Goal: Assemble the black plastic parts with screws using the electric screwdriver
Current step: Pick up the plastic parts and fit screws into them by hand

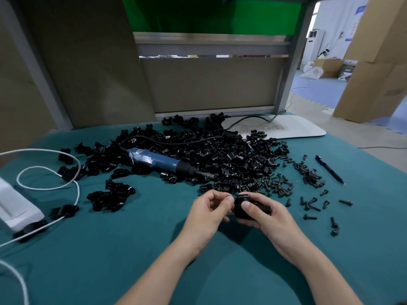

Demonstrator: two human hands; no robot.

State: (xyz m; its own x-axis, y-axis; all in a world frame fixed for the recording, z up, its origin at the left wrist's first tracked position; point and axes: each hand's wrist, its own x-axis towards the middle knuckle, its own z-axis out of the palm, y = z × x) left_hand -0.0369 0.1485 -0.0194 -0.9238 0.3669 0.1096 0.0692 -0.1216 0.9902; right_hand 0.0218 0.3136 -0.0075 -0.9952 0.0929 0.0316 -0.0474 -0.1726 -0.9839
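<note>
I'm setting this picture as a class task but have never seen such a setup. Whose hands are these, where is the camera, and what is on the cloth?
There is no machine: a person works bare-handed, filmed by a camera on their head, looking down. The right hand grips a black plastic part; the left hand pinches what looks like a screw against it. On the teal cloth lie a heap of black parts, loose screws, the blue electric screwdriver, unheld, and a pen.

Head camera looks down and forward, near the table point(136, 249).
</note>
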